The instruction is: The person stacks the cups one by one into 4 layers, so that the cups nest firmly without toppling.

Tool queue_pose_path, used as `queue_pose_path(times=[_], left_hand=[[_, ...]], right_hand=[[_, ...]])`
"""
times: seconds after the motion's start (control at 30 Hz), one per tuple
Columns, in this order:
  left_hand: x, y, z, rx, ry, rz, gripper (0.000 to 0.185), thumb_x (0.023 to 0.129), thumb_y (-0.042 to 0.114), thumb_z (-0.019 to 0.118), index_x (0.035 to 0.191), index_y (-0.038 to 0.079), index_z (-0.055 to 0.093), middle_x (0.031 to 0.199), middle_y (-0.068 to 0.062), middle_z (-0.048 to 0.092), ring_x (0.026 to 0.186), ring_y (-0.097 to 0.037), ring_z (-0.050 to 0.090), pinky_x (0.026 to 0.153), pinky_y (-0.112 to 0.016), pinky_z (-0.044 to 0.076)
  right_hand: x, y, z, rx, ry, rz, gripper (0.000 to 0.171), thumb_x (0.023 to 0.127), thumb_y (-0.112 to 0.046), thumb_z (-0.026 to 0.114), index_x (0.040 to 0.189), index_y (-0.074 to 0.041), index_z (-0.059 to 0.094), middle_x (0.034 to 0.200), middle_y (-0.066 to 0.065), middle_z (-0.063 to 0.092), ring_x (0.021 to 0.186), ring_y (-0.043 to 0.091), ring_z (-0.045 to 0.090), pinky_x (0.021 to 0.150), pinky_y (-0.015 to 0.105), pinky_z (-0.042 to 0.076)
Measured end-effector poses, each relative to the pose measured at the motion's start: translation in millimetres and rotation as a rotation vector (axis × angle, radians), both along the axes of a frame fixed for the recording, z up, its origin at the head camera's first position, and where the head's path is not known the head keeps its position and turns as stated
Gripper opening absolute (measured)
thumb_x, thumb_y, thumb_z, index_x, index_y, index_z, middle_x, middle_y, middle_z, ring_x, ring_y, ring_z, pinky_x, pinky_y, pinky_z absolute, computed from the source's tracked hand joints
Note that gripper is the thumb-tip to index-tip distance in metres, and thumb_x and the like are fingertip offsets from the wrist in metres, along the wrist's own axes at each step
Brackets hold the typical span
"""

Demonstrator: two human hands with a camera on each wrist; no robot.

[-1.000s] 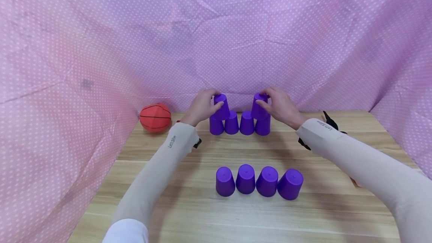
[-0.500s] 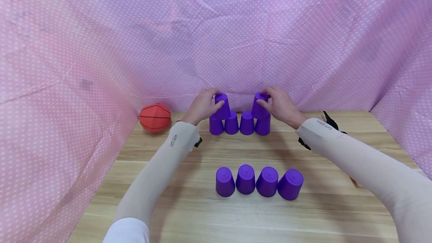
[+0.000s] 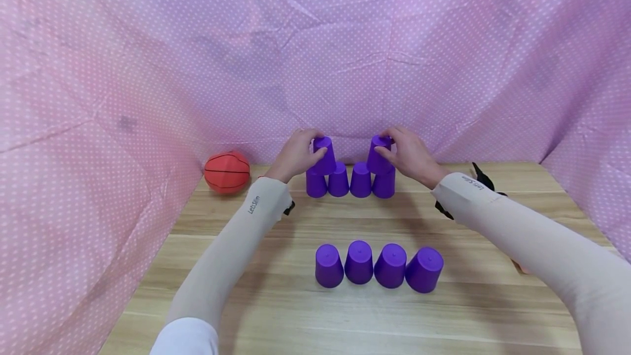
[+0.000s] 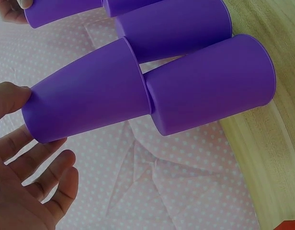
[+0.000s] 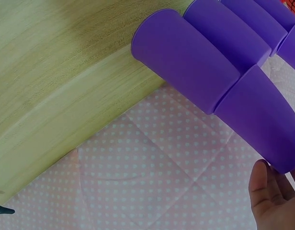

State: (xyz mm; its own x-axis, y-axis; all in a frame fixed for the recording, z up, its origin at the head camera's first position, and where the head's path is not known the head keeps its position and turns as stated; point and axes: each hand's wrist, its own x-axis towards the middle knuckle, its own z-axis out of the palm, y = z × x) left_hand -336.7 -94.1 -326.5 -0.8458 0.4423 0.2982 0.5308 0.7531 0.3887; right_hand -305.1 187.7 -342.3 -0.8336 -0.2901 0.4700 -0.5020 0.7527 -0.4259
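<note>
At the back of the table, a row of several upside-down purple cups bears two more cups in a second layer. The left hand pinches the left upper cup near its closed top, thumb on one side and fingers on the other. In the left wrist view, that cup's rim meets the base of a lower cup. The right hand holds the right upper cup by its top end. Its rim rests against two lower cups in the right wrist view, where the fingers are partly cut off.
Nearer the person stands a second row of several upside-down purple cups. An orange-red ball with black lines lies at the back left. Pink dotted cloth hangs behind the wooden table. A black object lies beyond the right forearm.
The left upper cup has shifted very slightly right with the left hand. The right hand and its cup, the lower cups and the front row stay practically where they were.
</note>
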Motion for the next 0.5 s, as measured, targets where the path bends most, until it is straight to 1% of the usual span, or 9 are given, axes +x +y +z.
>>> queue_pose_path(times=[0.13, 0.23, 0.33, 0.4, 0.5], left_hand=[[-1.5, 1.0, 0.2, 0.010, 0.009, -0.008, 0.035, 0.089, 0.026, 0.065, 0.118, 0.008, 0.061, 0.111, -0.004, 0.062, 0.097, -0.021, 0.050, 0.082, -0.033, 0.042], [-1.6, 0.4, 0.1, 0.007, 0.014, -0.009, 0.035, 0.089, 0.026, 0.065, 0.118, 0.008, 0.061, 0.112, -0.005, 0.062, 0.098, -0.020, 0.049, 0.083, -0.033, 0.042], [-1.8, -0.4, -0.2, 0.001, 0.014, -0.011, 0.036, 0.089, 0.027, 0.064, 0.119, 0.008, 0.060, 0.114, -0.005, 0.060, 0.104, -0.021, 0.048, 0.087, -0.034, 0.041], [-1.3, -1.6, -0.3, -0.001, 0.010, -0.003, 0.037, 0.089, 0.029, 0.064, 0.121, 0.009, 0.060, 0.117, -0.005, 0.058, 0.109, -0.022, 0.047, 0.091, -0.035, 0.040], [0.3, -5.5, -0.7, 0.016, 0.024, 0.002, 0.036, 0.089, 0.028, 0.064, 0.120, 0.010, 0.060, 0.119, -0.007, 0.055, 0.115, -0.023, 0.044, 0.094, -0.037, 0.038]], right_hand=[[-0.2, 0.5, 1.0, 0.009, -0.012, -0.002, 0.035, 0.087, -0.022, 0.070, 0.112, 0.000, 0.060, 0.102, 0.013, 0.060, 0.091, 0.028, 0.057, 0.079, 0.042, 0.045], [0.0, -0.3, 2.1, 0.011, -0.008, 0.005, 0.035, 0.087, -0.021, 0.070, 0.112, 0.001, 0.059, 0.102, 0.015, 0.060, 0.091, 0.030, 0.057, 0.079, 0.043, 0.045], [0.2, -0.4, 3.4, 0.007, -0.010, 0.005, 0.036, 0.086, -0.021, 0.070, 0.112, 0.002, 0.059, 0.103, 0.016, 0.060, 0.092, 0.032, 0.057, 0.080, 0.044, 0.045], [0.7, 0.3, 4.3, 0.004, -0.024, -0.004, 0.036, 0.087, -0.022, 0.070, 0.112, 0.001, 0.058, 0.106, 0.016, 0.060, 0.096, 0.033, 0.057, 0.082, 0.046, 0.045], [2.6, 2.9, 5.9, -0.016, -0.048, -0.017, 0.036, 0.088, -0.023, 0.069, 0.114, -0.002, 0.057, 0.112, 0.017, 0.058, 0.102, 0.035, 0.055, 0.085, 0.049, 0.043]])
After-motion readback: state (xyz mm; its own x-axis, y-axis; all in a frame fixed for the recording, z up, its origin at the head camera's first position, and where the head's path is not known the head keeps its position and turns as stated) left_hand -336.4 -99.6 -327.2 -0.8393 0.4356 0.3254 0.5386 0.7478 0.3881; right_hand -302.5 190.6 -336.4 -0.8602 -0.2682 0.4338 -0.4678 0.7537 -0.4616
